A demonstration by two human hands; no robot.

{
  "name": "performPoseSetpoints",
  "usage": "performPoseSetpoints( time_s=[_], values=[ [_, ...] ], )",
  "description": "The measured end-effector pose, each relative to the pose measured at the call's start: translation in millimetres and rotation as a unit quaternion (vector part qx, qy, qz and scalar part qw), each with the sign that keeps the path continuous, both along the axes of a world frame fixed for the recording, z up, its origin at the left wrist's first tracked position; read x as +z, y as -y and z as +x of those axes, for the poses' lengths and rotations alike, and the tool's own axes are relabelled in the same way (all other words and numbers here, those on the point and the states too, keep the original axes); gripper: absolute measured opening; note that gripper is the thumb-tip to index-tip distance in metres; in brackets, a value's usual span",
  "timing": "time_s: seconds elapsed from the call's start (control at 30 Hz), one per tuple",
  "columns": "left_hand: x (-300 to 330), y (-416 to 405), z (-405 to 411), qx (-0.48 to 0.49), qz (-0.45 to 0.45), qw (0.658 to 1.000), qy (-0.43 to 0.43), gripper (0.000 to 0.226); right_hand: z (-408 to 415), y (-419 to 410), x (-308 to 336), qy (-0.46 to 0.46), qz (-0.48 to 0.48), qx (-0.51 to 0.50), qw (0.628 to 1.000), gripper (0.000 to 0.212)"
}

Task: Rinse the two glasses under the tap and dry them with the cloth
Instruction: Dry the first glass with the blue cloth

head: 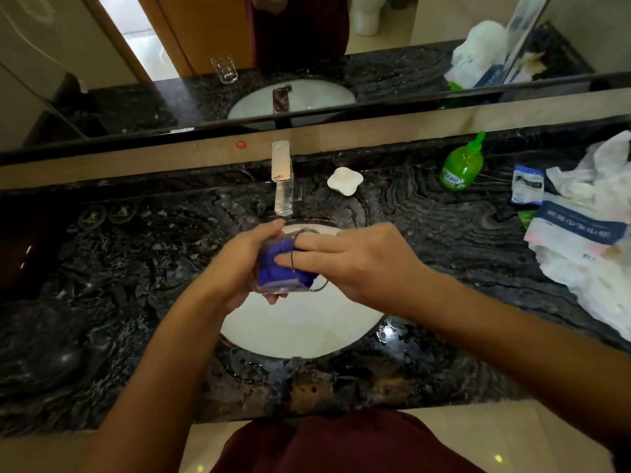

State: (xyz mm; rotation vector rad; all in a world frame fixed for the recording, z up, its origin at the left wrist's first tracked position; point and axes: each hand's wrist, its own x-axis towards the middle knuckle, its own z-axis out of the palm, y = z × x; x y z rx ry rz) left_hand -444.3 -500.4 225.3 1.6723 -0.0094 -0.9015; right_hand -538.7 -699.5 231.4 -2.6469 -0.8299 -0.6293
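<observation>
The left hand point(239, 264) curled round a clear glass point(286, 264) held on its side above the white sink point(307, 329), just below the tap point(283, 186). The right hand point(362, 264) reached in with straight fingers point(307, 244), pressing a blue cloth point(273, 268) inside the glass. Dark counter point(119, 268) lay bare to the left; a soap bottle point(461, 165) and white bags point(587, 240) crowded the right.

The cloth point(278, 268) sits mostly inside the glass point(290, 264), hiding the right hand's point(355, 264) fingertips; bags point(587, 233) at three o'clock run off-frame.
</observation>
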Motion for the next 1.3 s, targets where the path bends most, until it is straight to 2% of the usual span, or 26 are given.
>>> performPoseSetpoints(
  time_s=[0.07,0.13,0.2,0.27,0.33,0.4,0.47,0.53,0.57,0.6,0.63,0.7,0.77,0.8,0.83,0.9,0.97,1.0,1.07,1.17,1.2,1.3],
  values=[
    [0,2,0,0.000,0.010,1.000,0.015,0.048,2,-3,-5,0.011,0.030,-0.001,0.999,0.034],
    [2,8,-4,0.010,0.040,0.997,0.065,0.048,1,-10,-9,-0.019,0.066,-0.022,0.997,0.039],
    [5,12,-7,0.027,0.071,0.986,0.145,0.046,-3,-17,-12,-0.114,0.142,-0.065,0.981,0.048],
    [11,16,-10,0.024,0.093,0.967,0.237,0.047,-6,-22,-18,-0.227,0.248,-0.102,0.936,0.049],
    [17,18,-13,0.010,0.110,0.940,0.324,0.050,-7,-26,-19,-0.326,0.361,-0.131,0.864,0.038],
    [21,18,-16,0.005,0.109,0.913,0.394,0.048,-6,-27,-18,-0.411,0.473,-0.148,0.765,0.029],
    [22,18,-19,0.018,0.079,0.889,0.451,0.040,-6,-27,-16,-0.473,0.593,-0.145,0.636,0.020],
    [20,18,-20,0.024,0.036,0.857,0.514,0.031,-8,-27,-10,-0.505,0.713,-0.102,0.475,0.017],
    [17,18,-20,0.019,0.010,0.839,0.544,0.027,-8,-26,-7,-0.509,0.754,-0.075,0.409,0.017],
    [14,17,-20,0.011,-0.017,0.821,0.571,0.027,-9,-26,-6,-0.508,0.778,-0.052,0.367,0.022],
    [11,17,-19,0.005,-0.038,0.805,0.593,0.028,-9,-26,-6,-0.506,0.791,-0.037,0.341,0.029],
    [5,17,-20,0.005,-0.060,0.790,0.610,0.030,-8,-26,-7,-0.502,0.804,-0.032,0.317,0.026],
    [5,18,-23,0.011,-0.055,0.813,0.580,0.028,-6,-26,-7,-0.490,0.804,-0.051,0.334,0.019],
    [6,18,-24,0.011,-0.047,0.838,0.543,0.027,-6,-25,-7,-0.480,0.796,-0.069,0.362,0.019],
    [7,17,-24,0.006,-0.037,0.868,0.496,0.025,-7,-22,-6,-0.466,0.781,-0.087,0.407,0.019],
    [10,12,-21,-0.014,-0.021,0.921,0.389,0.030,-10,-14,-3,-0.435,0.713,-0.097,0.541,0.012],
    [13,6,-13,-0.022,-0.031,0.963,0.268,0.044,-15,-5,4,-0.412,0.615,-0.072,0.668,0.025],
    [15,3,-10,-0.022,-0.043,0.977,0.209,0.050,-18,-1,8,-0.414,0.573,-0.056,0.705,0.034],
    [14,-1,-6,-0.021,-0.058,0.990,0.124,0.054,-23,4,15,-0.443,0.517,-0.022,0.732,0.052],
    [7,-2,-7,0.051,-0.096,0.993,0.034,0.038,-27,10,25,-0.486,0.457,0.022,0.745,0.075],
    [6,-2,-8,0.074,-0.122,0.990,-0.006,0.036,-27,12,28,-0.484,0.421,0.027,0.767,0.079],
    [5,-1,-11,0.076,-0.207,0.971,-0.088,0.042,-21,11,29,-0.393,0.251,0.005,0.885,0.077]
  ],
)
